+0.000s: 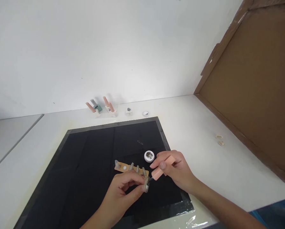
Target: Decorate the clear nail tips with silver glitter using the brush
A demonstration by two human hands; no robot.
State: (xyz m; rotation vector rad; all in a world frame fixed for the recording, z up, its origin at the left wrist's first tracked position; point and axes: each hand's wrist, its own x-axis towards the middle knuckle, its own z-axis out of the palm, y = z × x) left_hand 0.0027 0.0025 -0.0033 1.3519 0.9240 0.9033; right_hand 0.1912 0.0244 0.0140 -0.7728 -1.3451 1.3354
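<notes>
Between thumb and fingers, my left hand (124, 192) pinches a glossy greyish false nail (146, 185). My right hand (174, 167) grips the peach cap of a nail polish brush (159, 171); the brush tip reaches the false nail and seems to touch it. Just behind my left hand lies a wooden nail stand (121, 167) with several greyish nails upright on it and one bare white dot; its near side is partly hidden by my fingers. A small round pot (149, 156) with silvery contents sits open beside my right hand.
Under my hands is a black mat (90, 162) with taped edges. Along the wall stand several polish bottles (111, 109), a small clear jar (128, 111) and a white lid (145, 113). Two small beige pieces (220, 140) lie at right, near a brown cardboard panel (252, 86).
</notes>
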